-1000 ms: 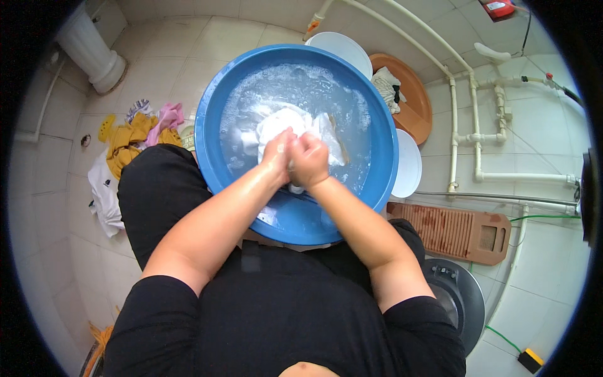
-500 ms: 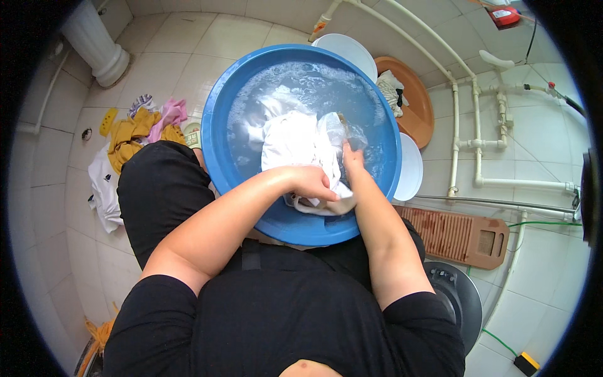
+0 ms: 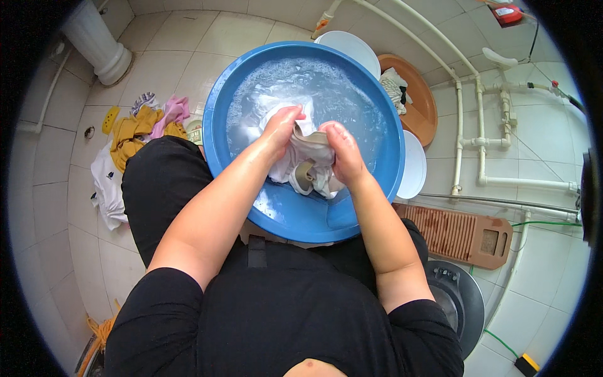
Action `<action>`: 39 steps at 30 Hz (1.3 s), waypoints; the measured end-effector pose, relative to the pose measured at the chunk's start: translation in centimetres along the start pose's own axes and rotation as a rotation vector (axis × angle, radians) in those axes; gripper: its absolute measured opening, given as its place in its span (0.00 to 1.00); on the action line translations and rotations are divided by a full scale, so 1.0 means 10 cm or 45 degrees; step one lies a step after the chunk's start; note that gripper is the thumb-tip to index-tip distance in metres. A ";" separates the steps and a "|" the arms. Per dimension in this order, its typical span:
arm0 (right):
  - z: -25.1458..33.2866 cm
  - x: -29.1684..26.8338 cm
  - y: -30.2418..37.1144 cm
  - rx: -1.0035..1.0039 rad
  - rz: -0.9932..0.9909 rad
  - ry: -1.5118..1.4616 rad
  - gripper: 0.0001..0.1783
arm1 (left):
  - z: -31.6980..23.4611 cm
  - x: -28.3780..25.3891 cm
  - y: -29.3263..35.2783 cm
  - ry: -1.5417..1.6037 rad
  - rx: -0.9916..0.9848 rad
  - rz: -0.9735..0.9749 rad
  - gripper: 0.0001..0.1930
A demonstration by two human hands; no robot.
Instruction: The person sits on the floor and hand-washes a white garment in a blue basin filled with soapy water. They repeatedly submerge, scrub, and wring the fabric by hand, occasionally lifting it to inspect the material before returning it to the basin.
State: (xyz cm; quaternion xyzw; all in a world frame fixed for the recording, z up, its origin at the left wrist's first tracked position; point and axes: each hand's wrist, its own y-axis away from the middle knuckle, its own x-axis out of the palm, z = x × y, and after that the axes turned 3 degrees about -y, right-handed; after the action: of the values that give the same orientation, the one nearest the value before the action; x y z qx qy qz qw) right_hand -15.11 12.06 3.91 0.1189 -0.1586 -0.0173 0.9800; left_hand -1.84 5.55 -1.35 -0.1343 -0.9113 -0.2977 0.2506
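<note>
A white garment with a beige edge (image 3: 312,151) is bunched up between my two hands over the blue basin (image 3: 217,125). My left hand (image 3: 282,131) is closed on the garment's left side, gripping the beige edge. My right hand (image 3: 345,154) is closed on its right side, thumb on top. Folds hang down toward the near wall of the basin, and more white cloth (image 3: 269,107) spreads into the cloudy, sudsy water (image 3: 326,88) behind my left hand. What lies under the suds is hidden.
On the tiled floor at the left lie mustard (image 3: 134,135), pink (image 3: 174,112) and white (image 3: 108,183) clothes. A brown washboard (image 3: 455,235) is at the right, near white pipes (image 3: 460,138). Behind the basin are an orange-brown tub (image 3: 418,94) and a white round lid (image 3: 352,50).
My left hand has moved up and a little left, and my right hand has turned inward. The garment's beige edge is now lifted and stretched between them, and the white pile has shifted.
</note>
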 end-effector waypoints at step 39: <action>-0.95 -1.51 -0.31 0.436 -0.868 0.902 0.35 | 0.39 0.02 0.18 -1.900 0.680 0.306 0.16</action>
State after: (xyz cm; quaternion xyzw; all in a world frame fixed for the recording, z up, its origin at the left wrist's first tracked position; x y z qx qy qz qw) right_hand -26.41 12.32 -10.23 0.3208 0.2297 -0.2680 0.8789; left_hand -2.75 9.31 -3.11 -0.3308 -0.8584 0.1278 -0.3708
